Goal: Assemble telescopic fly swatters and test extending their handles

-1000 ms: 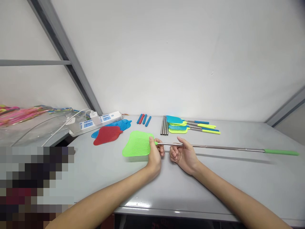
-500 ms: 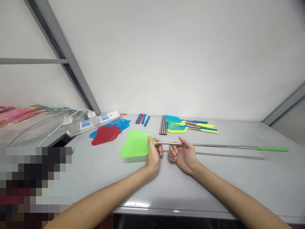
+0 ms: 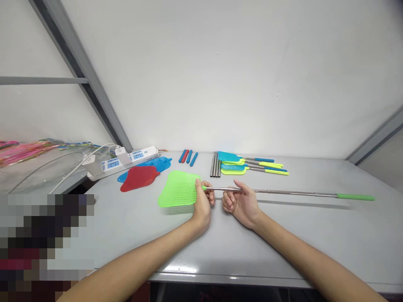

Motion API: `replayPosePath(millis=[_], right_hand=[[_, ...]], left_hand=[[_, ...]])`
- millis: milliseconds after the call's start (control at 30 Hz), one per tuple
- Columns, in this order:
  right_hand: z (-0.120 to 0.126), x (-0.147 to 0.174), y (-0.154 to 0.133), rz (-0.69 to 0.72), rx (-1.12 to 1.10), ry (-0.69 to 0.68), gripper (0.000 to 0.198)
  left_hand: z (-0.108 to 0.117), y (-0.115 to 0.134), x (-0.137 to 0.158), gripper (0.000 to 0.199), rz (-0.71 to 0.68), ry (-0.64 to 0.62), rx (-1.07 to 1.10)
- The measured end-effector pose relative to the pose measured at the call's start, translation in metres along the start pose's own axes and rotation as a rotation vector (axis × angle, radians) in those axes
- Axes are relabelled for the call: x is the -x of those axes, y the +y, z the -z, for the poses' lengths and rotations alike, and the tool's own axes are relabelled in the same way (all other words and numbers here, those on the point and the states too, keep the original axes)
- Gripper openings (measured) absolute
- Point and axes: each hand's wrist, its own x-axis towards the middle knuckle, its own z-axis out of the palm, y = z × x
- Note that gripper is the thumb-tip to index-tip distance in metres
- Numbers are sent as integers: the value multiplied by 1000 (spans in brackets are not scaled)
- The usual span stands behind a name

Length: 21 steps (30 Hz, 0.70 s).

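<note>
A green fly swatter with a long telescopic metal rod lies level across my view, held above the table. My left hand pinches it where the perforated head meets the rod, thumb on top of the head's edge. Further along the rod, my right hand is palm up with its fingers curled around the metal and its thumb raised. The rod's green grip stretches far to the right, with a shadow below it. Both hands are close together, a short length of rod showing between them.
Blue swatter heads lie partly under a red one at left, beside a power strip with plugged-in chargers. Blue and red grips, metal rods and several shortened swatters line the table's back by the wall.
The green grip end has shifted slightly left, and the rod reaches a little less far right of my hands. Both hands hold nearly the same position.
</note>
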Motion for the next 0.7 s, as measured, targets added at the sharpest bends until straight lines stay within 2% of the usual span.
replayPosePath(millis=[300, 700], right_hand=[[-3, -2, -3, 84, 267, 138, 47], [2, -2, -12, 168, 224, 219, 41]], left_hand=[[2, -2, -1, 43, -22, 1, -19], [0, 0, -2, 43, -27, 73, 2]])
